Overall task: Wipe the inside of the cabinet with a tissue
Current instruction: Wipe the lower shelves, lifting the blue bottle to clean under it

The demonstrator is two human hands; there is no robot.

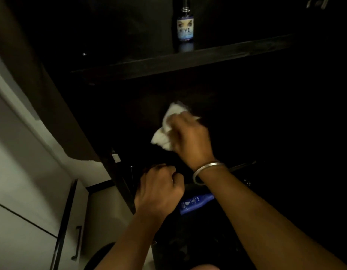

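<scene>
White tissue (164,131) under right hand (190,137)

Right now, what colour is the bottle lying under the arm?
Blue, with white print; the bottle shows only in the head view.

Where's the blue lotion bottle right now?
In the head view the blue lotion bottle lies low in the dark cabinet, between the left hand and the right forearm.

Counted 2 hands (188,137), 1 tissue (164,131), 2 bottles (185,26), 1 bangle (205,170); dark interior, maybe more.
</scene>
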